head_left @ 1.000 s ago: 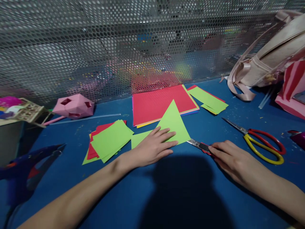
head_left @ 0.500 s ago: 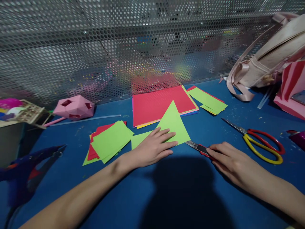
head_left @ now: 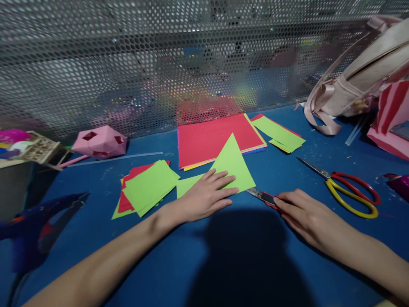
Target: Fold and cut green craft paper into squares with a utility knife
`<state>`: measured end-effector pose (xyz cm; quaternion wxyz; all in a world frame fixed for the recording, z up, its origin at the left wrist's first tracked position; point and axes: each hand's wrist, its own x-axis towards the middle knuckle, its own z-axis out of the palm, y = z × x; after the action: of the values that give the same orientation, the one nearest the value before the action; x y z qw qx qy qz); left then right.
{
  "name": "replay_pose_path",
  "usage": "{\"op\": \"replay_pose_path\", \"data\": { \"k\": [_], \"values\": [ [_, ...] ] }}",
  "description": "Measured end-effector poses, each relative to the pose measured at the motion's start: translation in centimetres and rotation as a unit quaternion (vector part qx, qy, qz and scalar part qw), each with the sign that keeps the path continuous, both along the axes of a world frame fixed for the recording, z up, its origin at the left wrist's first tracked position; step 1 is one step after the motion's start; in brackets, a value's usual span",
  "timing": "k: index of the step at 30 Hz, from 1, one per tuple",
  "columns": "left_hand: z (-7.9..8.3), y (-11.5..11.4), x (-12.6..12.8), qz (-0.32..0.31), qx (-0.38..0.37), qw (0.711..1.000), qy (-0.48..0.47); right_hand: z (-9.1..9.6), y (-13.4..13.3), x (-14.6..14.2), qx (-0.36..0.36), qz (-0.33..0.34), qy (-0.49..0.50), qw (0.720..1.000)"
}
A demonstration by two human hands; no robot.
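Note:
My left hand (head_left: 206,197) lies flat with fingers spread on a folded green paper triangle (head_left: 234,164) on the blue table (head_left: 262,256). My right hand (head_left: 302,211) is closed on a red utility knife (head_left: 263,197), whose blade tip touches the triangle's lower right corner. The knife lies low, nearly flat on the table.
A red paper stack (head_left: 214,138) lies behind the triangle, green and red squares (head_left: 145,187) to the left, green sheets (head_left: 279,134) to the right. Scissors (head_left: 348,189) lie at right, a pink bag (head_left: 361,81) behind them. A pink paper model (head_left: 99,143) sits by the perforated metal wall (head_left: 128,64).
My right hand has slid the knife a little to the left, bringing the blade to the triangle's corner. My left hand has stayed on the paper.

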<state>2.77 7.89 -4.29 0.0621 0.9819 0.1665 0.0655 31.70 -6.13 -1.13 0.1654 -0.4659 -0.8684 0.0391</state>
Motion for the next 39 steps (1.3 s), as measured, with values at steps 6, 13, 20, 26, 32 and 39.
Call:
{"op": "replay_pose_path", "data": {
  "k": [6,13,20,26,32,39],
  "values": [
    [0.5,-0.2,0.1,0.024,-0.052,0.998,0.001,0.0,0.1,-0.2,0.004,0.000,-0.004,1.000],
    [1.1,0.4,-0.5,0.014,-0.101,0.995,-0.016,-0.2,0.1,0.0,-0.012,0.010,-0.004,1.000],
    [0.7,1.8,-1.3,-0.030,-0.095,0.994,-0.038,-0.2,0.2,0.1,-0.022,0.012,0.005,1.000],
    [0.2,1.7,-1.3,-0.032,-0.091,0.994,-0.046,-0.2,0.4,-0.2,-0.021,0.015,0.018,1.000],
    [0.2,1.6,-1.4,-0.029,-0.093,0.994,-0.048,-0.3,0.6,-0.2,-0.030,0.023,0.024,0.999],
    [0.0,1.6,-1.2,-0.030,-0.094,0.994,-0.054,-0.4,0.7,-0.3,-0.026,0.033,0.017,0.999]
  ]
}}
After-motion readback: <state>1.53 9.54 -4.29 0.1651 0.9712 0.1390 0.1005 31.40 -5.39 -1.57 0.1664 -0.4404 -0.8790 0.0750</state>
